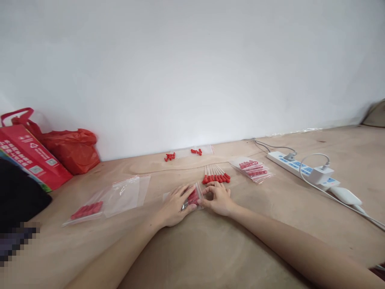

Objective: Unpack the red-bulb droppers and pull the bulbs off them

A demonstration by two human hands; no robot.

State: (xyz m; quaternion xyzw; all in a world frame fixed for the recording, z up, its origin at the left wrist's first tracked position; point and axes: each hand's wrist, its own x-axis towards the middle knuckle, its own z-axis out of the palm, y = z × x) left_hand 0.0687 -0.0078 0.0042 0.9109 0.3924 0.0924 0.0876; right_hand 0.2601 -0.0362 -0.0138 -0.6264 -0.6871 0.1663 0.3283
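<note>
A small clear zip bag (pixel 195 196) with red-tipped pieces inside lies on the wooden table before me. My left hand (pixel 177 205) rests over its left part, holding it with the fingers along the top and the thumb at the lower edge. At the right edge, by the seal, my right hand (pixel 218 198) pinches the bag between thumb and forefinger. Just beyond that hand, several white sticks with red ends (pixel 215 178) are fanned out in a row. What lies beneath my left palm is hidden.
Left are empty zip bags (pixel 128 194) and a filled bag (pixel 87 210). Right lies a stack of filled bags (pixel 252 169). Loose red pieces (pixel 170 156) sit near the wall. A power strip (pixel 296 165) with cables stands right; red bags (pixel 72 148) stand far left.
</note>
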